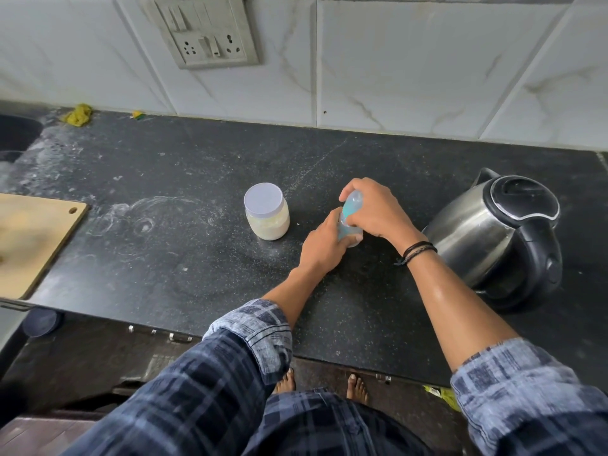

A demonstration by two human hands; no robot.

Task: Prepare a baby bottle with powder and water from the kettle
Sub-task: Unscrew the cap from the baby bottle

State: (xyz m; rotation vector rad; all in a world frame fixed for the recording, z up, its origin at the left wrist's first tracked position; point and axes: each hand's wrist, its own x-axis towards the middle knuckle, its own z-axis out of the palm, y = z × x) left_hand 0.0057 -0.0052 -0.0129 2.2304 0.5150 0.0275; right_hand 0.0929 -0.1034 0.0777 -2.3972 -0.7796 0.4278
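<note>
A small clear baby bottle (349, 229) with a blue top stands on the black counter (184, 258), mostly hidden by my hands. My left hand (324, 243) wraps around its lower body. My right hand (375, 210) grips the blue cap end (353, 202) from above. Left of the bottle stands a clear jar of pale powder (267, 212) with its white lid on. To the right sits a steel kettle (493, 235) with a black lid and handle, lid closed.
A wooden cutting board (29, 238) lies at the left edge of the counter. A dark sink (14, 133) is at the far left. Yellow scraps (78, 115) lie by the tiled wall. A switch panel (204, 31) is on the wall above.
</note>
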